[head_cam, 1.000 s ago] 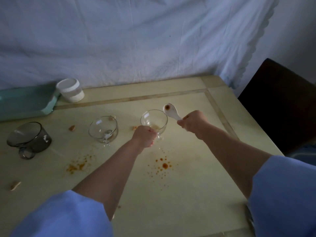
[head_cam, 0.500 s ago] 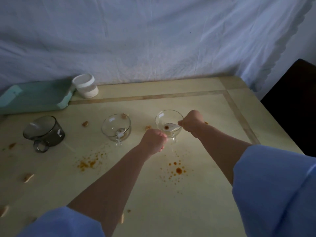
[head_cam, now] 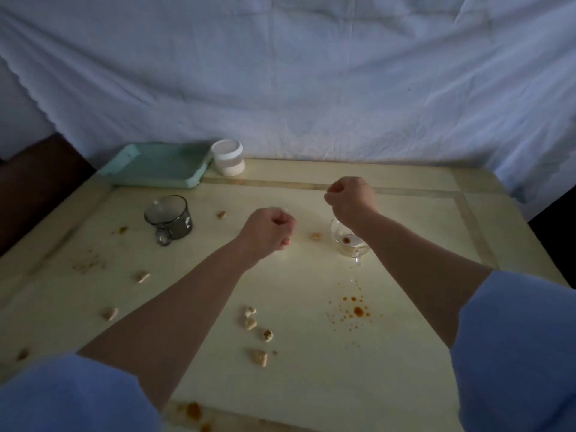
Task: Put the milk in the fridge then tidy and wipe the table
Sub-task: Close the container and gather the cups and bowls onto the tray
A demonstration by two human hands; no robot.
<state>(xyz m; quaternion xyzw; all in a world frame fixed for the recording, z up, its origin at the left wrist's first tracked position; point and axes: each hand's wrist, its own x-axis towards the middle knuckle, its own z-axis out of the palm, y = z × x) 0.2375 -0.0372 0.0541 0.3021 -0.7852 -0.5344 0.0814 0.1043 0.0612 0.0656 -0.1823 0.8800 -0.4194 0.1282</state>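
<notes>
Glass cup: right of centre on the table, partly under the right forearm; white spoon with a brown smear inside.
Second glass cup: left of it, only a sliver of rim showing.
Left hand: fingers curled over that rim; cannot tell whether it grips.
Right hand: closed fist beyond the first cup, nothing seen in it.
Table: pale yellow; crumbs near centre and left, brown spatter near right.
Dark mug: far left.
Green tray: far-left edge, white jar just beside it.
</notes>
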